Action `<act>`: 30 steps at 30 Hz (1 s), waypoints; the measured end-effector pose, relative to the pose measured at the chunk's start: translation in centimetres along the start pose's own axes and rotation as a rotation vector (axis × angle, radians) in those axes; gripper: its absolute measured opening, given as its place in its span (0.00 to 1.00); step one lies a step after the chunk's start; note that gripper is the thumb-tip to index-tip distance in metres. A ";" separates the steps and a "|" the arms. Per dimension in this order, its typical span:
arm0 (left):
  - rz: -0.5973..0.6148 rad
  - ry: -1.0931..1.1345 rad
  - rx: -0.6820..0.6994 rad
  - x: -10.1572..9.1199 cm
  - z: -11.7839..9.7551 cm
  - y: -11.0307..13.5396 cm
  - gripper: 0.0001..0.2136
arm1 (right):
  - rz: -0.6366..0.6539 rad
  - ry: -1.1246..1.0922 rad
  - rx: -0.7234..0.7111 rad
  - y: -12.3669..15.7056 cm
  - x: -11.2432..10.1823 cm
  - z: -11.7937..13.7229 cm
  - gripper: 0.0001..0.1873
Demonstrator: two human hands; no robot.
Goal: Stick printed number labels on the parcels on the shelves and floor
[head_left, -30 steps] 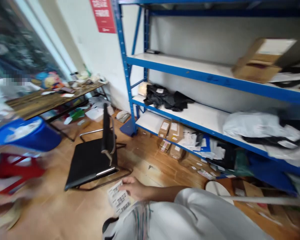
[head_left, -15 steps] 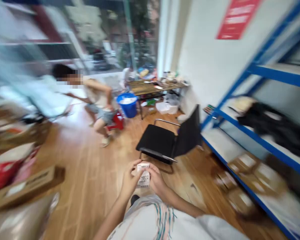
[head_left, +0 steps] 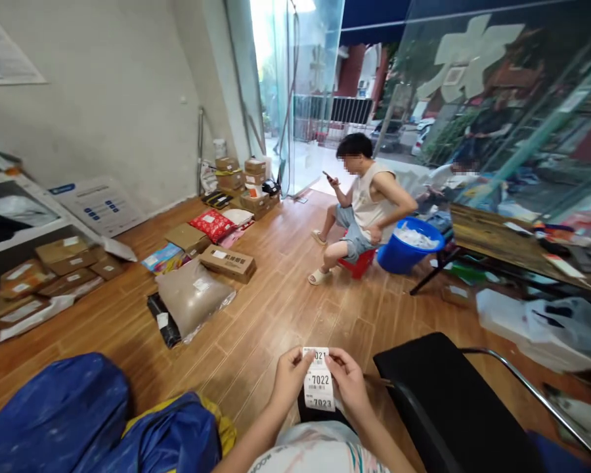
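Observation:
Between my two hands hangs a short strip of white printed labels (head_left: pixel 320 381), its numbers reading 7022 and 7023 with a partly covered one at the top. My left hand (head_left: pixel 291 373) pinches the strip's upper left edge, thumb on the front. On the upper right edge, my right hand (head_left: pixel 345 373) grips it the same way. The lower end hangs free in front of my body, over something dark below.
A black chair (head_left: pixel 443 387) stands close on my right. Blue and yellow sacks (head_left: pixel 54 420) lie at left. Parcels, including a long carton (head_left: pixel 228 261), cover part of the floor. A person (head_left: pixel 369 203) sits by a blue bin (head_left: pixel 408 246) and a wooden table (head_left: pixel 497 243).
My view has swung left, from the blue shelving toward the glass door and floor parcels. Both hands still hold the label strip, and more of its printed numbers now show.

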State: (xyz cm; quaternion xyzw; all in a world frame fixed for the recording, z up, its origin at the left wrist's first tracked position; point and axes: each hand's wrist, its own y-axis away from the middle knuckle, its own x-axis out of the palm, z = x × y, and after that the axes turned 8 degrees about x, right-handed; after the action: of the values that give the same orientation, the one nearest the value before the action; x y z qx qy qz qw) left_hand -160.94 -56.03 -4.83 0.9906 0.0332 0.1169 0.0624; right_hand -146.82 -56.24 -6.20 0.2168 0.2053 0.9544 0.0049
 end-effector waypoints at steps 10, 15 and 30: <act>-0.267 0.225 -0.032 -10.5 -3.6 -27.6 0.23 | 0.217 0.100 0.125 -32.3 14.7 5.1 0.16; -0.457 0.317 -0.013 -17.7 -6.4 -39.9 0.24 | 0.352 0.217 0.190 -46.3 24.4 5.9 0.14; -0.722 0.000 -0.039 -56.7 -6.4 -56.5 0.18 | 0.591 0.574 0.254 -68.2 58.9 -11.3 0.15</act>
State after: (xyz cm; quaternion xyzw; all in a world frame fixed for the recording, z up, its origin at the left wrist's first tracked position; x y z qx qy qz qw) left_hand -220.41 -3.91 -18.95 0.9137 0.3785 0.0881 0.1187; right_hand -210.33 7.62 -18.12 -0.0092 0.2434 0.9035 -0.3526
